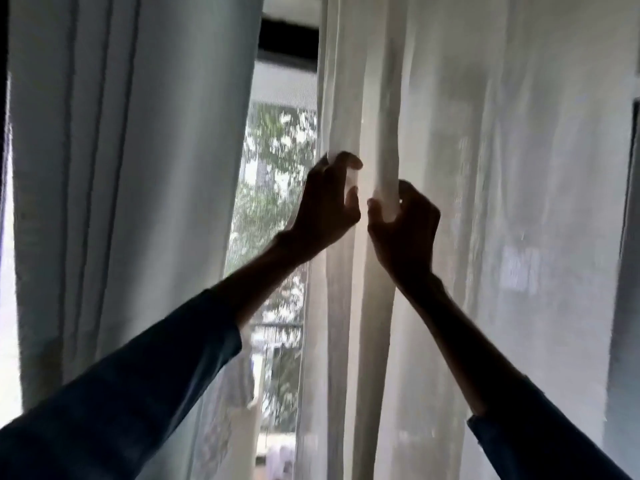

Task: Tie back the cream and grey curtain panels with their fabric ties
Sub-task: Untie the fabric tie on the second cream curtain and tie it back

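A sheer cream curtain panel hangs on the right, backlit by the window. My left hand grips its left edge, with fingers curled round the hem. My right hand grips a bunched fold of the same panel just to the right of the left hand. The hands are a few centimetres apart at the same height. A grey curtain panel hangs in pleats on the left, untouched. No fabric tie is visible.
Between the two panels a gap shows the window with trees outside and a dark frame bar above. A dark edge runs down the far right. Both my sleeves are dark blue.
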